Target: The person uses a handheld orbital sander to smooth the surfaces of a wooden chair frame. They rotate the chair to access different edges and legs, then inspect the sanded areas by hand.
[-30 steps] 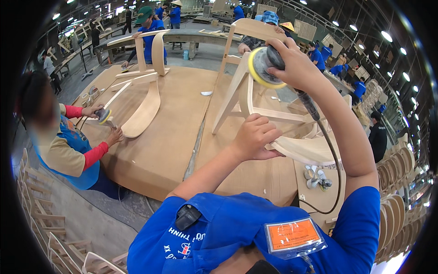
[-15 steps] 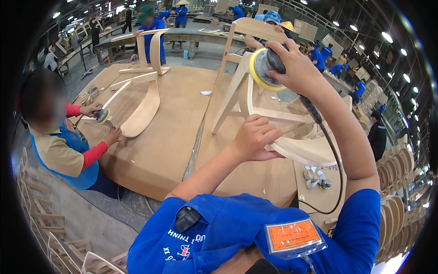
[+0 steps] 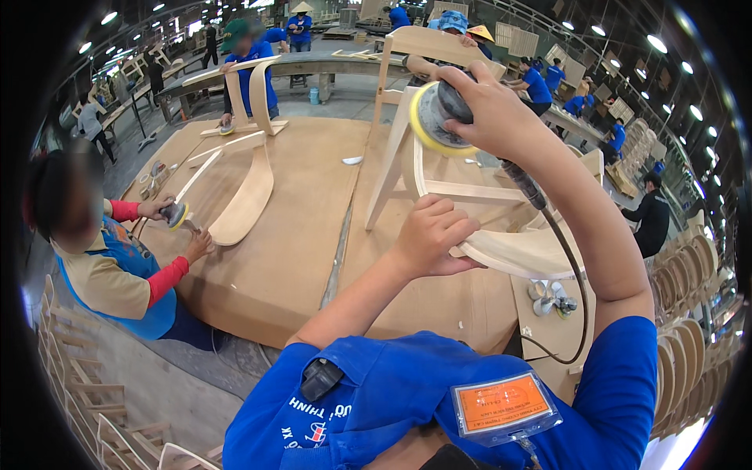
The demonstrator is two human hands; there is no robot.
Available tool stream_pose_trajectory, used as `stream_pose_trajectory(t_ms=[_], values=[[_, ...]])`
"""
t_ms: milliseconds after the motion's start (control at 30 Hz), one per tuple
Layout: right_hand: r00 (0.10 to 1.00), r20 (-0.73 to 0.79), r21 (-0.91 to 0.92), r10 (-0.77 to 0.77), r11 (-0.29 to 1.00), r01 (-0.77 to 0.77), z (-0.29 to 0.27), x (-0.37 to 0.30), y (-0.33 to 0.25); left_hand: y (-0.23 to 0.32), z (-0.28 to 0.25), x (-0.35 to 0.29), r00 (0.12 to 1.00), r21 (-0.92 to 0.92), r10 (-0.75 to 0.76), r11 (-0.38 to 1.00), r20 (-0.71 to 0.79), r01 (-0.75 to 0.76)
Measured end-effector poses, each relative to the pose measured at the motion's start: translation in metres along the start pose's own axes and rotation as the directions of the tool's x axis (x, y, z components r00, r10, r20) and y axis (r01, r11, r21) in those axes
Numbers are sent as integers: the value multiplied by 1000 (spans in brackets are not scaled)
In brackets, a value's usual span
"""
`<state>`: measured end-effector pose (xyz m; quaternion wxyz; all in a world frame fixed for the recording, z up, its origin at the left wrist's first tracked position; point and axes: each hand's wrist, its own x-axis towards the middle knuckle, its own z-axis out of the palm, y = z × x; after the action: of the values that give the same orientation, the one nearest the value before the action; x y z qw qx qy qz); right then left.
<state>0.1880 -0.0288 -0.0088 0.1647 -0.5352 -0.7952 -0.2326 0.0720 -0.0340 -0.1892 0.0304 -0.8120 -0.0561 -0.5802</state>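
Note:
My right hand (image 3: 497, 113) is closed over the dark top of a round sander (image 3: 431, 117) with a yellow-edged pad. Its pad is tilted up against the raised end of a pale wooden chair frame (image 3: 392, 164); the exact contact is partly hidden. A hose (image 3: 570, 254) runs from the sander down past my right forearm. With my left hand (image 3: 435, 239) I grip the end of the frame's broad curved piece (image 3: 521, 254), fingers on top and thumb beneath. The frame rests on a table covered with brown sheet (image 3: 305, 274).
To the left, a co-worker (image 3: 133, 258) holds another sander (image 3: 175, 213) by a curved chair part (image 3: 251, 196). Across the table, people work on other wooden frames (image 3: 258, 90). Several small metallic cups (image 3: 548, 296) lie near my right elbow. Stacked curved wooden parts (image 3: 681, 262) stand at the right.
My right hand and the sander have shifted slightly left and down. The left hand keeps its grip on the frame. Across the table, a co-worker now leans further over a wooden frame.

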Motion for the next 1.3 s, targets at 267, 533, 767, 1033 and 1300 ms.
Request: stream_pose_trajectory(t_ms=[267,533,767,1033,1300], values=[[1000,13,-2,9,1000,-9,-3,-1,-3,-2,0,2,999,-18,10,1000,-38,-10],[996,3,39,90,995,-90,-12,-10,5,-4,0,3,999,-41,6,999,-43,-8],[996,-80,98,-39,994,47,-9,-10,-4,-4,0,1,999,-44,2,999,-33,-4],[989,93,266,-112,961,83,-8,27,-10,6,-3,-12,999,-31,26,999,-45,-28],[752,657,400,-51,869,-291,-36,115,56,19,-3,-27,999,-54,42,998,18,-41]])
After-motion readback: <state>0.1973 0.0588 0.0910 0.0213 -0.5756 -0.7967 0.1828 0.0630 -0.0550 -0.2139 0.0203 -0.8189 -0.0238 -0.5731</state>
